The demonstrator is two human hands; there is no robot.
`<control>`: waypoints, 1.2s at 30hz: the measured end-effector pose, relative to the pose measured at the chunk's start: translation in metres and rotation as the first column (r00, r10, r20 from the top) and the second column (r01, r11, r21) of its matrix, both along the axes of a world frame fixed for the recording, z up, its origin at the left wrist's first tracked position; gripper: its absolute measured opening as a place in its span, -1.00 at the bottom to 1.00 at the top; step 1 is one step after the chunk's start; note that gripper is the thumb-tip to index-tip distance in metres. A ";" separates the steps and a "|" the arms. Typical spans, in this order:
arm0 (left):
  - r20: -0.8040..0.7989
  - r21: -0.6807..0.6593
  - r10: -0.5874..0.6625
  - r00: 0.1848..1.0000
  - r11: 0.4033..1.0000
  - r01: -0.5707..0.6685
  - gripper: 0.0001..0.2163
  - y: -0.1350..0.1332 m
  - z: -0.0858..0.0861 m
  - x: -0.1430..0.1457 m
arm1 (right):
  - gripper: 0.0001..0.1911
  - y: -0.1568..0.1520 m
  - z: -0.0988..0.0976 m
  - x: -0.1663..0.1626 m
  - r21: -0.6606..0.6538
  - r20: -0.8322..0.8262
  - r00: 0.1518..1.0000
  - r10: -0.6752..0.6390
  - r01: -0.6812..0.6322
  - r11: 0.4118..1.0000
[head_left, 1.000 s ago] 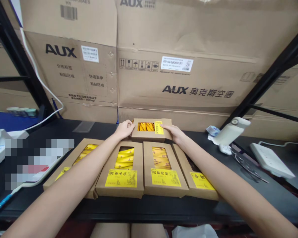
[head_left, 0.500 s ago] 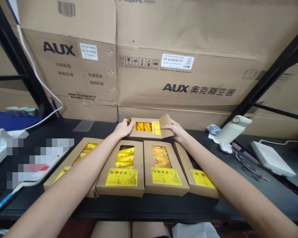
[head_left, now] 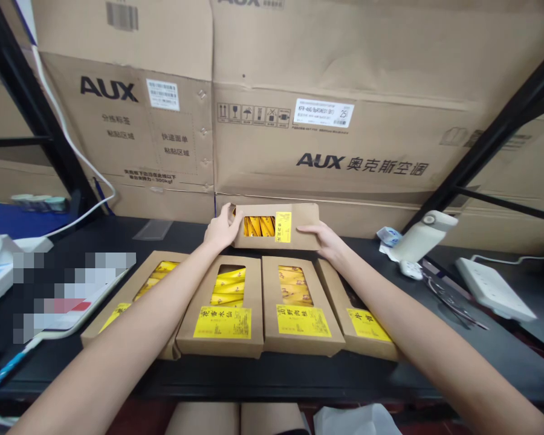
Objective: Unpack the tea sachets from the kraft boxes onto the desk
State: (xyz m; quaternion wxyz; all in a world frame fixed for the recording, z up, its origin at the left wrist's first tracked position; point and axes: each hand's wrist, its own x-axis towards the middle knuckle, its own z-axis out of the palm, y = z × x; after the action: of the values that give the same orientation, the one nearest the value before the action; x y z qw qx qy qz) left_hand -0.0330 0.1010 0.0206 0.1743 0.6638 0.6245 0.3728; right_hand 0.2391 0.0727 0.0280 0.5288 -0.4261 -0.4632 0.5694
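I hold a flat kraft box [head_left: 299, 226] with a window of yellow packets and a yellow label, tilted up on edge at the back of the black table [head_left: 272, 377]. My left hand [head_left: 220, 229] grips its left end. My right hand [head_left: 325, 240] supports its lower right edge, fingers curled under it. In front lie several like boxes side by side: one [head_left: 131, 296] under my left forearm, one [head_left: 222, 308] left of centre, one [head_left: 297, 308] right of centre, and one [head_left: 358, 320] partly under my right forearm.
Large AUX cardboard cartons [head_left: 326, 121] form a wall right behind the table. A white lamp-like device [head_left: 424, 235] and a white power strip [head_left: 494, 290] lie at the right. Black rack posts [head_left: 494, 136] slant on both sides. A white cable [head_left: 72, 151] hangs at the left.
The held box has been raised from lying flat to standing tilted toward me; both hands rose slightly with it.
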 end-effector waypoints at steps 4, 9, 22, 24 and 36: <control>0.152 -0.027 -0.027 0.988 0.999 0.031 -0.46 0.004 -0.001 0.002 | -0.58 -0.002 0.001 -0.005 0.014 0.025 0.999 -0.034 0.034 0.999; 0.351 -0.161 0.058 0.935 0.987 -0.001 -0.37 0.008 -0.002 0.003 | -0.59 -0.005 0.005 -0.011 -0.002 0.035 0.997 -0.065 0.066 0.998; 0.376 -0.356 -0.032 0.926 0.918 0.176 -0.51 -0.007 0.007 0.004 | -0.63 0.005 -0.010 -0.006 -0.157 0.122 0.991 0.051 -0.032 0.987; 0.360 -0.350 -0.057 0.931 0.917 0.191 -0.51 -0.009 0.008 0.005 | -0.60 0.005 -0.011 -0.005 -0.228 0.129 0.984 0.119 -0.088 0.970; 0.212 -0.319 -0.068 0.975 0.938 0.135 -0.48 0.005 -0.003 0.003 | -0.64 0.004 0.005 0.000 -0.296 -0.136 0.978 0.156 -0.190 0.936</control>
State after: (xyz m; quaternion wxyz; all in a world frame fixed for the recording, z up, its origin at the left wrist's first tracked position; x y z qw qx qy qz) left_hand -0.0295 0.1063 0.0181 0.3640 0.6160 0.6226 0.3169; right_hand 0.2394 0.0764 0.0327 0.4287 -0.4283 -0.3748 0.7016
